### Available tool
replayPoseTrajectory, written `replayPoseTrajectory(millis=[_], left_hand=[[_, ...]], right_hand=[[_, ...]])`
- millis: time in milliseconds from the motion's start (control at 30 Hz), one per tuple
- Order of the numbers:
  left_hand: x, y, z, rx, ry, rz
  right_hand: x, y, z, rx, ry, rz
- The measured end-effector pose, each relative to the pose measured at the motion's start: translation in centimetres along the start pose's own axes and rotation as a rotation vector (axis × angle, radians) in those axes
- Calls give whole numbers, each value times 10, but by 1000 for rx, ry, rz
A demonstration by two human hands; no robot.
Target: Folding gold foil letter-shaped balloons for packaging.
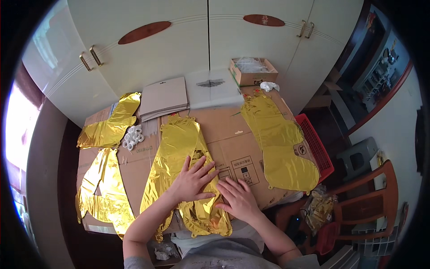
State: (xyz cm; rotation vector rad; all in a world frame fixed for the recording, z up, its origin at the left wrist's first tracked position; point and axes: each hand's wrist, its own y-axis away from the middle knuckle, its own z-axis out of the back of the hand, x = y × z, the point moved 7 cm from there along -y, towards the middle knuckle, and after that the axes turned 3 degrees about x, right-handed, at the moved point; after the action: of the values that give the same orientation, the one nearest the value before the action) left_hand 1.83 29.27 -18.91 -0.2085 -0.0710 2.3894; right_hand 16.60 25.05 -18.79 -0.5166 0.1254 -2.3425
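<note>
A flat gold foil balloon (179,134) lies in front of me on the cardboard-covered table, its lower end at the near edge. My left hand (193,181) is laid on its middle, fingers spread over the crinkled foil. Against the balloon's right edge rests my right hand (238,197), fingers stretched out and holding nothing. To the right lies another gold foil balloon (282,143) with a rounded, notched outline. On the left are two more: a bent foil balloon (109,127) at the back and a foil balloon with a hole in it (107,193) nearer me.
White rolls (133,137) sit between the left balloons and the middle one. Behind are stacked cardboard sheets (164,96), a clear plastic bag (214,92) and an open carton (254,79). Right of the table stand a red basket (316,148) and a wooden chair (365,204).
</note>
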Motion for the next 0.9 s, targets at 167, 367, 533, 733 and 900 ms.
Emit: replayPoseTrajectory(millis=[167, 367, 533, 733, 900], left_hand=[[2, 2, 1, -45, 38, -9], [5, 3, 1, -96, 82, -22], [9, 5, 7, -146, 109, 22], [41, -5, 35, -344, 219, 372], [101, -32, 13, -348, 294, 656]], right_hand=[[-2, 0, -4, 12, 11, 12], [0, 2, -3, 9, 2, 28], [0, 2, -1, -3, -22, 29], [1, 2, -2, -3, -23, 31], [2, 2, -1, -14, -21, 38]])
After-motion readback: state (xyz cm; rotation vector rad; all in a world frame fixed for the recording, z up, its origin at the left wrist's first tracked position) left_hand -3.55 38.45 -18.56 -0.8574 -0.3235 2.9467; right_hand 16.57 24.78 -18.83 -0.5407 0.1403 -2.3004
